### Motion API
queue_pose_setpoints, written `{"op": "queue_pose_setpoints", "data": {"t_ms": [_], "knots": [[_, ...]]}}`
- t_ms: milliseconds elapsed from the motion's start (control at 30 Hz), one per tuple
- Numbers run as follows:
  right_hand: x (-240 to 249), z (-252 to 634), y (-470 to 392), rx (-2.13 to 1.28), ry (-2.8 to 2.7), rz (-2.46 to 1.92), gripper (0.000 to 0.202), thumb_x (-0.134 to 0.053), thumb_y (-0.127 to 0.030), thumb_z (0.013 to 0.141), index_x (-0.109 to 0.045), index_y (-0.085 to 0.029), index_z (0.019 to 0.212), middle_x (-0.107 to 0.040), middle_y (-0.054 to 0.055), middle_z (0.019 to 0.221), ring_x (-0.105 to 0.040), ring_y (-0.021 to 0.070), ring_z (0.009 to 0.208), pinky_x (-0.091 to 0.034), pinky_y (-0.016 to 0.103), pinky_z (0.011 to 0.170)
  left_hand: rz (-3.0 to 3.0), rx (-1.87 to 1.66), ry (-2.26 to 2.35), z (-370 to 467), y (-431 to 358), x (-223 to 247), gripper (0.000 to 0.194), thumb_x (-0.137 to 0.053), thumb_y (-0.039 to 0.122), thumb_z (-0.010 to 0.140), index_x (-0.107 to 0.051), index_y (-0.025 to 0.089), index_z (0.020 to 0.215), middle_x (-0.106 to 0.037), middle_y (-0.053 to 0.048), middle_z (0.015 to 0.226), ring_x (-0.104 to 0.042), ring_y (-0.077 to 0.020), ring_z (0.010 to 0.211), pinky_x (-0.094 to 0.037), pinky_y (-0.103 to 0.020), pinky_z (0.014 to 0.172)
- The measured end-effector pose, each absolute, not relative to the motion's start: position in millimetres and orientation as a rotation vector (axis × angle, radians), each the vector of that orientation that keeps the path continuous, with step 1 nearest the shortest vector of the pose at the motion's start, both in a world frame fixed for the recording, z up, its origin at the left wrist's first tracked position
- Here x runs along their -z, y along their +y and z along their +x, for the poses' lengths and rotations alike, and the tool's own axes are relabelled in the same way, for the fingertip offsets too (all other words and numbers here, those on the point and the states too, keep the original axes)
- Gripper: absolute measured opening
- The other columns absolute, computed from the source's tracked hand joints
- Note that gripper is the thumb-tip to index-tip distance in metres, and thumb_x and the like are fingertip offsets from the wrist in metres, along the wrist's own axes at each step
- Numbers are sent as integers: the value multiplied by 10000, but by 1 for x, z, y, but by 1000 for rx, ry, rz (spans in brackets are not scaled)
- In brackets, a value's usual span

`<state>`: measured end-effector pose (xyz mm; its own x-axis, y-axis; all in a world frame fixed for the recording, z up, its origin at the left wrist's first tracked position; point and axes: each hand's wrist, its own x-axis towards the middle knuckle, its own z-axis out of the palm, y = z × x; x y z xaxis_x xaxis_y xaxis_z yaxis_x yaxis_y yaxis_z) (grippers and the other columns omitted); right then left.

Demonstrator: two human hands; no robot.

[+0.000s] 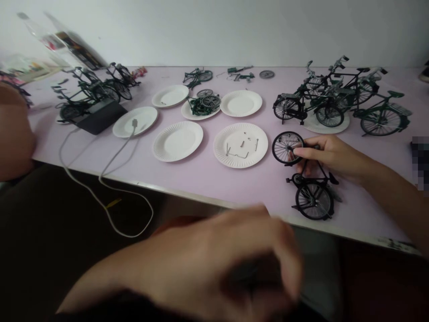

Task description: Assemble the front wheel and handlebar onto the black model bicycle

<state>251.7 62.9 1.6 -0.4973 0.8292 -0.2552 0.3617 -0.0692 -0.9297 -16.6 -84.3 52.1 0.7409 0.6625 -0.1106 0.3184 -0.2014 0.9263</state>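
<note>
My right hand (321,154) is closed around the front part of a small black model bicycle (315,201). The thumb lies by the front wheel (286,147), and the bicycle lies on its side near the table's front edge. My left hand (231,255) is close to the camera, below the table edge and slightly blurred. Its fingers are curled in a pinch; I cannot make out what they hold. A white paper plate (223,156) left of the bicycle carries hex keys, a small rod and tiny screws.
Several finished model bicycles (382,120) stand at the right and others (100,87) at the left. Loose parts (206,105) lie on a plate and at the back. A white cable (110,210) hangs over the edge. Another person's arm (15,129) is at far left.
</note>
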Motion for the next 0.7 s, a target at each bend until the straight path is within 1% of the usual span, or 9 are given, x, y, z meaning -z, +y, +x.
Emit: {"op": "queue_pose_setpoints", "data": {"t_ms": [67,100,167,200,267,367,467,567,700], "knots": [[-2,251,62,-1598,-1803,-1274,327,-766,-529,830,-787,-216,922,-751,55,700,-674,149,564,-568,238,522,1971,-615,961,-24,-58,-47,114,-663,262,896,-636,289,1002,-712,-16,970,-658,-155,883,-545,-289,779],[-2,251,62,-1600,-1796,-1273,320,-765,-520,833,-789,-214,925,-751,54,700,-676,147,567,-566,233,525,2091,-692,1058,-30,-43,-43,86,-631,234,922,-623,259,1004,-702,-22,997,-647,-154,902,-525,-291,801],[-3,250,61,-1597,-1781,-1274,302,-766,-497,836,-793,-209,922,-753,50,699,-677,144,563,-560,227,521,2365,-710,1206,-41,-14,-34,83,-593,207,943,-605,222,1024,-687,-29,1008,-625,-159,897,-488,-305,810],[-3,250,61,-1596,-1775,-1277,293,-767,-486,837,-794,-206,920,-754,48,701,-677,142,559,-557,226,517,2481,-698,1243,-46,0,-30,77,-584,206,950,-601,205,1025,-687,-29,971,-619,-154,853,-475,-322,834],[-4,249,60,-1599,-1766,-1284,286,-767,-472,839,-792,-197,917,-756,46,705,-673,136,547,-554,223,509,2602,-683,1303,-54,22,-27,75,-561,218,968,-604,189,1021,-690,-35,953,-617,-156,827,-466,-339,842],[-7,249,60,-1615,-1757,-1281,291,-762,-465,846,-781,-181,909,-756,51,703,-668,126,542,-554,213,510,2631,-637,1323,-59,47,-25,108,-577,234,967,-624,183,1049,-702,-61,984,-635,-178,872,-484,-317,783],[-7,249,59,-1626,-1753,-1274,293,-762,-457,847,-776,-169,898,-752,59,690,-667,129,544,-562,217,520,2715,-616,1306,-53,63,-19,142,-576,185,968,-651,157,1086,-726,-91,1043,-657,-209,961,-501,-359,874],[-7,249,60,-1635,-1757,-1271,293,-757,-460,852,-770,-171,901,-756,54,701,-670,126,550,-564,212,527,2893,-566,1173,-43,72,-8,178,-553,125,982,-669,135,1117,-742,-105,1116,-663,-227,1039,-482,-396,959],[-7,249,60,-1629,-1778,-1294,322,-744,-477,858,-763,-162,919,-758,52,714,-672,124,559,-563,209,536,3135,-532,984,-35,76,4,179,-552,137,999,-677,136,1128,-752,-89,1068,-660,-225,1013,-475,-361,914]]}}
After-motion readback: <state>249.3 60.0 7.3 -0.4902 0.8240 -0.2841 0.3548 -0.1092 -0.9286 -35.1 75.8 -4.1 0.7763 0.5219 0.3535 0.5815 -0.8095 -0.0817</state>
